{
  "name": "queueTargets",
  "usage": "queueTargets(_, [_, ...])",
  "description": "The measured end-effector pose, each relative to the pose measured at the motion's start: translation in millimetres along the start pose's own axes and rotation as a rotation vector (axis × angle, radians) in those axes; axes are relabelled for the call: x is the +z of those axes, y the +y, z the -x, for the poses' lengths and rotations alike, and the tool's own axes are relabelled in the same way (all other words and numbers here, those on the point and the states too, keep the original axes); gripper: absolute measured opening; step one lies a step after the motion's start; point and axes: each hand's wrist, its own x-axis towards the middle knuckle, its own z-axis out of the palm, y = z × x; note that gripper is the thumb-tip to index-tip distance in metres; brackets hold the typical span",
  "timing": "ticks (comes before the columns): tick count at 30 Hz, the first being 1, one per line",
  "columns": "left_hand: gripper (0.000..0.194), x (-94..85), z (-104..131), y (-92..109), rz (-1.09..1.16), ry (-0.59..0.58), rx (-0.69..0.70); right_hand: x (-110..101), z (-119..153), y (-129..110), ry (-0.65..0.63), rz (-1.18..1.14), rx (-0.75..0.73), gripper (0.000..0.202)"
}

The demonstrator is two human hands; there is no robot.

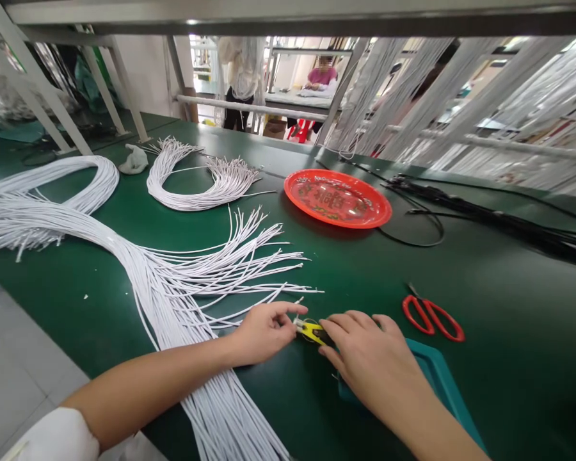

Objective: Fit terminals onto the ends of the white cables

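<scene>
My left hand (265,333) is closed in a pinch on the end of a white cable (296,320). Its index finger stretches over the tip. My right hand (365,346) grips small yellow snips (312,331) with a dark part, their jaws right at that cable end. Under my left forearm runs a thick bundle of white cables (168,294), its loose ends fanned out to the right. Beneath my right hand stands a teal tray (444,384), partly hidden by the hand and wrist.
Red-handled scissors (432,317) lie right of my right hand. Farther back are a red oval tray (338,198), a curled white cable bundle (187,195) and black cables (499,221). A metal shelf frame (288,16) crosses above the green table (365,275). A person (321,77) sits beyond.
</scene>
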Motion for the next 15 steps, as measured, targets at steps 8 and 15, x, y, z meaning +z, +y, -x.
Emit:
queueTargets(8, [0.044,-0.4,-2.0,-1.7,-0.022,-0.005,-0.06,-3.3,-8.2,1.4,-0.061,-0.013,-0.013,0.006])
queueTargets(15, [0.037,-2.0,0.8,1.3,-0.224,0.038,-0.019,2.0,-6.0,3.1,-0.018,-0.025,-0.025,0.011])
